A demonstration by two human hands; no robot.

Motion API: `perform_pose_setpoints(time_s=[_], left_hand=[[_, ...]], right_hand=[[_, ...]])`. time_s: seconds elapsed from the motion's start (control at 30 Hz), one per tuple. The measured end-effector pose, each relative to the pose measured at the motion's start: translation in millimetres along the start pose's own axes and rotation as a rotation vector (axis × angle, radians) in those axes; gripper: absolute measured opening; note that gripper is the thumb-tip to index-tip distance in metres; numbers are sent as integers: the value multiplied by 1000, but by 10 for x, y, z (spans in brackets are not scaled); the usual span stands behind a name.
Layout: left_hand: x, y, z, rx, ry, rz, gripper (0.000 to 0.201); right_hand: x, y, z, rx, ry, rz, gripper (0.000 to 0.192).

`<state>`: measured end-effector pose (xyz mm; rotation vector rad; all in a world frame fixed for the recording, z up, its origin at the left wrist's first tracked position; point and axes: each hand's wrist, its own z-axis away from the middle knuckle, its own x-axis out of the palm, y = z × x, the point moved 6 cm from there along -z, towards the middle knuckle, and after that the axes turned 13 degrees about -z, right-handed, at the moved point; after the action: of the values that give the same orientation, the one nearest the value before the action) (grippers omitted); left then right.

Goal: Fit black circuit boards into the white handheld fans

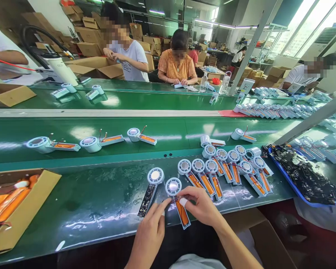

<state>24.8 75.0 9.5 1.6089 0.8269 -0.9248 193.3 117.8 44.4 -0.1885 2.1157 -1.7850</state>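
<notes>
A light-blue handheld fan (173, 186) lies at the bench's front edge, its handle open and showing an orange battery (182, 212) and thin wires. My left hand (152, 228) comes from the left, its fingertips closed at the fan's neck. From the other side my right hand (203, 205) pinches at the same neck, a white cover on its thumb. The fingers hide the exact wire or spot gripped. Just left of this fan lies another fan (155, 175), with a black circuit board (147, 200) along its handle.
Several fans with orange batteries (207, 183) cluster to the right, beside a blue tray (285, 175) of black boards. A cardboard box (49, 186) of orange batteries stands left. More fans (91, 144) sit on the green conveyor (179, 129). Co-workers (177, 67) sit across.
</notes>
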Motion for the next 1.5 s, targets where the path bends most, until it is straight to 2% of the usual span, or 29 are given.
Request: perform_pose_setpoints(time_s=[0.13, 0.2, 0.3, 0.37, 0.47, 0.67, 0.77, 0.87, 1.0, 1.13, 1.33, 1.5], left_hand=[[89, 16, 68, 35, -170, -270, 64], [91, 42, 82, 67, -219, -347, 71], [70, 89, 71, 97, -260, -364, 73], [53, 85, 59, 68, -267, -359, 70], [18, 67, 46, 30, -203, -306, 63], [-83, 80, 10, 3, 42, -56, 52], [-84, 21, -2, -120, 86, 0, 45], [-69, -11, 2, -182, 106, 11, 35], [-116, 44, 15, -146, 204, -6, 29], [-178, 136, 32, -111, 301, -25, 27], [-216, 271, 49, 31, 436, -80, 30], [-182, 290, 79, 81, 443, -85, 30]], right_hand=[[47, -24, -22, -214, -23, 105, 29], [94, -11, -12, -243, -8, 110, 31], [137, 109, -12, -57, 117, -53, 22], [162, 186, 4, 73, 208, -174, 15], [201, 193, 26, 106, 221, -224, 9], [225, 47, 71, -177, 161, 71, 23], [246, -5, 69, -269, 157, 228, 25], [271, -44, 34, -237, 114, 309, 26], [319, -86, 11, -178, 70, 322, 28], [332, -44, 24, -147, 149, 239, 22], [322, 10, 63, -180, 257, 164, 19], [312, 8, 71, -167, 285, 123, 18]])
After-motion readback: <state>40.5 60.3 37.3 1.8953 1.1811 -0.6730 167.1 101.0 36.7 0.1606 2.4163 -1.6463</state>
